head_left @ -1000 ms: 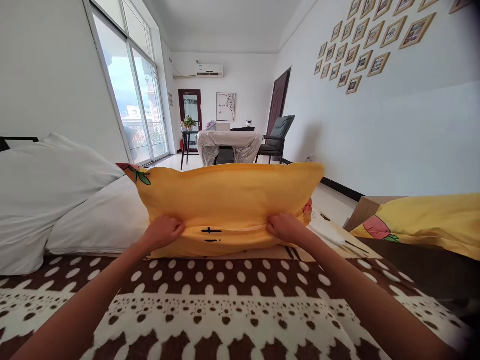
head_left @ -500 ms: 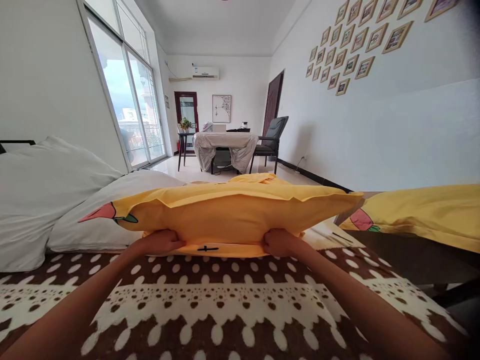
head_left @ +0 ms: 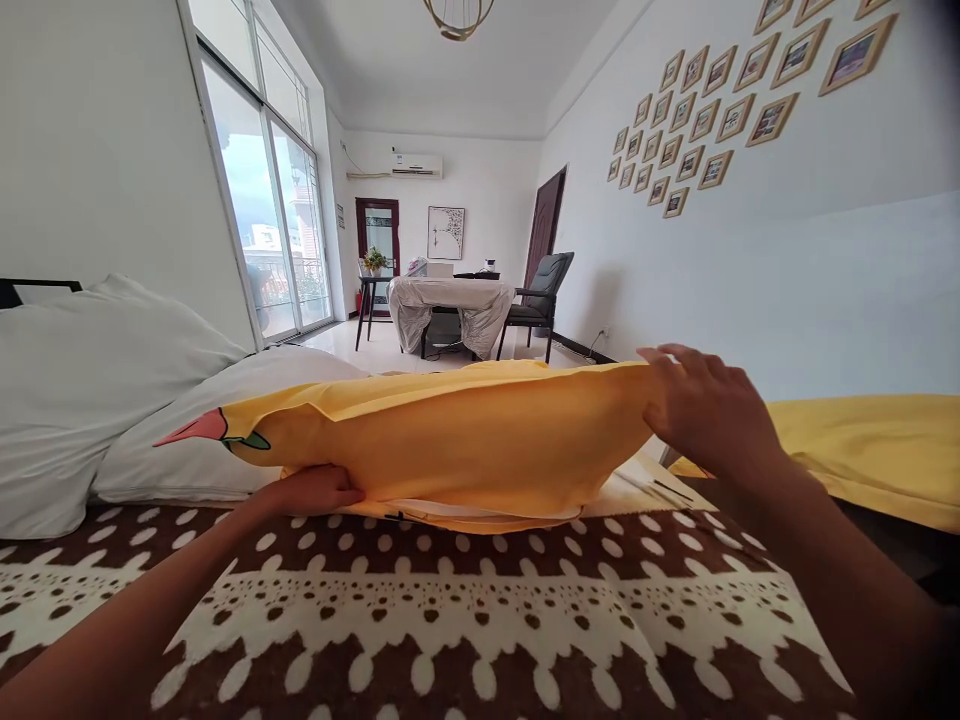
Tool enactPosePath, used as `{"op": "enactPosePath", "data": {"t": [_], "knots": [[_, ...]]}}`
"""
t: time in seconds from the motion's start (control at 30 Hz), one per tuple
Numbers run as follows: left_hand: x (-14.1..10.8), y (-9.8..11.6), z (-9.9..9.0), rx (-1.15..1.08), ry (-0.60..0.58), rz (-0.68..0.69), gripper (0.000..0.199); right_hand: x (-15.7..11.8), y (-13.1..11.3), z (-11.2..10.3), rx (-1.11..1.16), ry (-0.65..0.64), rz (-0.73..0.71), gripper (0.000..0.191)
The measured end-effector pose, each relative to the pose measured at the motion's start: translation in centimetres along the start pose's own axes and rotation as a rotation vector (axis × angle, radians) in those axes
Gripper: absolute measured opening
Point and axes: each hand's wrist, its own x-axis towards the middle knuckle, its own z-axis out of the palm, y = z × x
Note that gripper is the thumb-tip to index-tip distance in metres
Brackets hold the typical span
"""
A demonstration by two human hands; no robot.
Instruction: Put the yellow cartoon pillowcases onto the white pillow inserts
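Note:
A yellow pillow [head_left: 480,440] with a pink-and-green printed motif at its left corner lies across the patterned blanket. My left hand [head_left: 319,490] is closed on the pillow's lower near edge, left of its middle. At the far right end, my right hand [head_left: 701,405] is around the pillow's upper corner, thumb on the near side and fingers over the top. That corner is hidden behind the hand. Along the bottom edge the yellow cover gapes slightly, showing a paler strip inside.
White pillows [head_left: 112,400] rest at the left. Brown-and-cream blanket [head_left: 420,600] covers the bed in front of me. Another yellow cloth item [head_left: 877,450] lies at the right on a dark surface. Beyond stand a covered table [head_left: 450,292] and a black chair [head_left: 544,295].
My right hand has moved from the pillow's lower edge up and right to its upper corner. The bottom edge now gapes on the right. My left hand keeps its place.

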Motion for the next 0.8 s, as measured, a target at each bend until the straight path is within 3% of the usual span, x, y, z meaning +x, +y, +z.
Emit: {"op": "enactPosePath", "data": {"t": [0.03, 0.1, 0.17, 0.27, 0.43, 0.5, 0.6, 0.67, 0.73, 0.8], "knots": [[0.0, 0.0, 0.0, -0.001, 0.0, -0.004, 0.044, 0.2, 0.8, 0.5, -0.004, 0.059, -0.026, 0.056], [-0.1, 0.2, -0.2, -0.004, -0.002, -0.008, 0.045, 0.8, 1.6, 1.9, 0.009, 0.052, -0.087, 0.06], [-0.3, 0.5, -0.5, 0.003, 0.011, -0.009, 0.047, 1.6, 1.7, 3.5, 0.024, -0.039, -0.115, 0.052], [-0.6, 1.2, -1.2, 0.142, 0.139, -0.031, 0.051, 3.1, 1.1, 5.0, 0.022, -0.173, -0.1, 0.035], [-2.4, 2.4, -3.3, 0.471, 0.313, -0.005, 0.049, 4.9, 1.9, 5.2, 0.046, -0.305, -0.05, 0.033], [-3.6, 2.4, -4.9, 0.562, 0.512, 0.027, 0.045, 5.3, 2.7, 5.1, 0.071, -0.375, -0.038, 0.036], [-5.4, 1.5, -8.0, 0.684, 0.944, 0.06, 0.037, 5.7, 3.6, 5.2, 0.062, -0.43, -0.022, 0.034], [-6.1, 0.5, -10.3, 0.687, 1.064, 0.081, 0.053, 6.1, 3.8, 5.4, 0.045, -0.447, 0.004, 0.028], [-6.2, -0.7, -12.3, 0.617, 0.975, 0.038, 0.058, 6.5, 3.8, 5.8, 0.05, -0.453, 0.018, 0.025], [-5.8, -1.8, -13.9, 0.45, 0.732, -0.084, 0.052, 6.8, 3.6, 6.4, 0.088, -0.468, 0.019, 0.023]]}}
